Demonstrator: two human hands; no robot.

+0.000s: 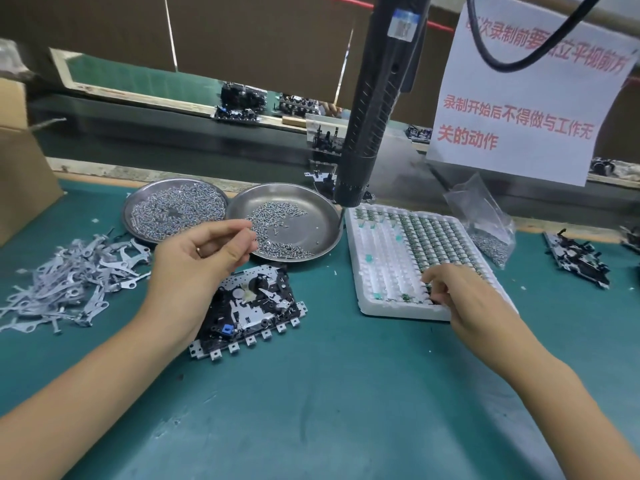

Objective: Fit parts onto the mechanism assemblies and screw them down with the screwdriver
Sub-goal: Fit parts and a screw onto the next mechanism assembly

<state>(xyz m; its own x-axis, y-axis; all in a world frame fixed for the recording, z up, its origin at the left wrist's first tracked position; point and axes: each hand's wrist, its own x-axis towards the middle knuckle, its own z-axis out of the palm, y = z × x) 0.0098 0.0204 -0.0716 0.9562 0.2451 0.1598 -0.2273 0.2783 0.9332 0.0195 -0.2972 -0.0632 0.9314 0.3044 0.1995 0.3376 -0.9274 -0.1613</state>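
Note:
A black and silver mechanism assembly (258,308) lies on the green mat in front of me. My left hand (204,252) hovers above its left side, thumb and fingertips pinched together near the right screw dish (311,216); whether a screw is between them is too small to tell. My right hand (460,292) reaches into the near edge of the white foam tray (377,271) of small green parts, fingers curled down onto a part. The black electric screwdriver (374,109) hangs above the bench between the dish and the tray, held by neither hand.
A second dish (173,209) heaped with screws stands at the left. Loose metal levers (69,275) are piled on the far left. A plastic bag of screws (488,233) and another assembly (576,259) lie at the right. A cardboard box (20,174) stands at left.

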